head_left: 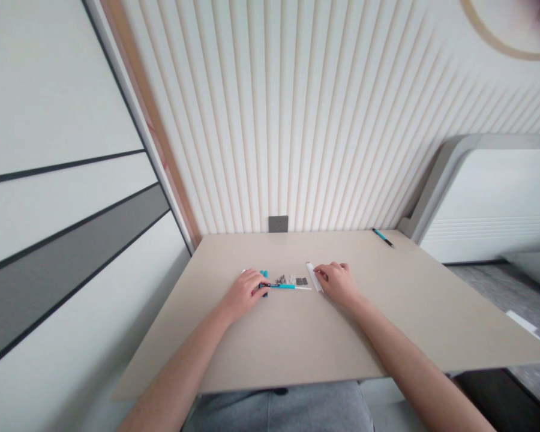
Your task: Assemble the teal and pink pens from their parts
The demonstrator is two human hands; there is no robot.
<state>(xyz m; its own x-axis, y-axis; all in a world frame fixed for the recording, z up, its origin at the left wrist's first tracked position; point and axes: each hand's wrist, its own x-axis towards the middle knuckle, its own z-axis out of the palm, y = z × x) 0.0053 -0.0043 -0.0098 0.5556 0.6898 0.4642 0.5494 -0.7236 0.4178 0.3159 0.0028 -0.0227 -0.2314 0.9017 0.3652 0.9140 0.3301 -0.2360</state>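
My left hand (244, 292) rests on the beige table (297, 336), its fingers curled over the dark end of a thin blue and white tool (284, 286) that lies flat, pointing right. A second blue piece (264, 275) shows just behind those fingers. My right hand (337, 279) lies to the right, fingers bent, touching a narrow white strip (314, 276). Between the two hands sit several tiny grey and dark parts (291, 279).
A blue pen (382, 237) lies at the table's far right, near the back edge. A grey wall socket (278, 224) sits in the ribbed wall behind. A white and grey unit (490, 198) stands at the right. My grey-clad lap shows below the front edge.
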